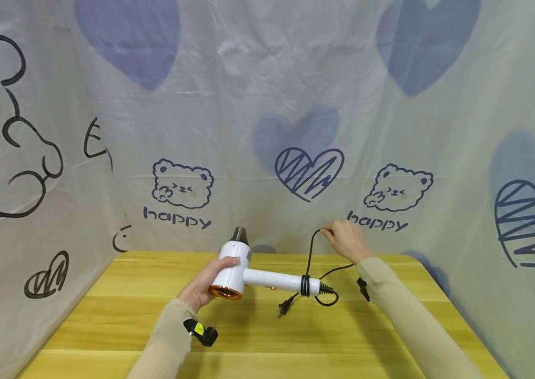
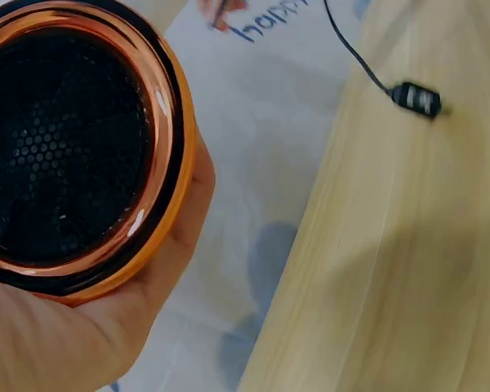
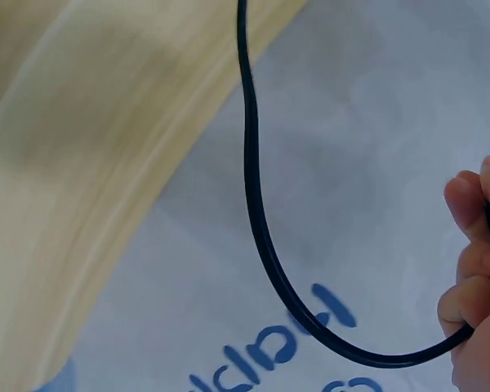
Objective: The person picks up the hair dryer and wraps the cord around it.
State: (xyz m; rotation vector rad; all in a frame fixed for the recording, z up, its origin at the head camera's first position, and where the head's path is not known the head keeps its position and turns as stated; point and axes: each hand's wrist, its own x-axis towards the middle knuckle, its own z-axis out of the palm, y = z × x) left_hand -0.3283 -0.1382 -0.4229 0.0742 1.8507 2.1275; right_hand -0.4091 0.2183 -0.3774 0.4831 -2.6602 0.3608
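A white hair dryer (image 1: 272, 279) with a dark nozzle and an orange-copper rear ring is held up over the table. My left hand (image 1: 205, 281) grips its barrel, thumb across the top. In the left wrist view the copper-rimmed rear grille (image 2: 65, 147) fills the upper left. Several turns of black cord (image 1: 305, 285) are wound round the handle's end. My right hand (image 1: 346, 239), up and to the right of the handle, pinches the cord; in the right wrist view a curved length of cord (image 3: 257, 204) hangs from the curled fingers (image 3: 474, 302). The plug (image 1: 286, 305) dangles below the handle.
The wooden table (image 1: 120, 316) spreads beneath both hands. A pale curtain (image 1: 229, 116) printed with hearts and bears hangs right behind its far edge and along both sides. Small dark devices (image 1: 203, 332) are strapped to the wrists.
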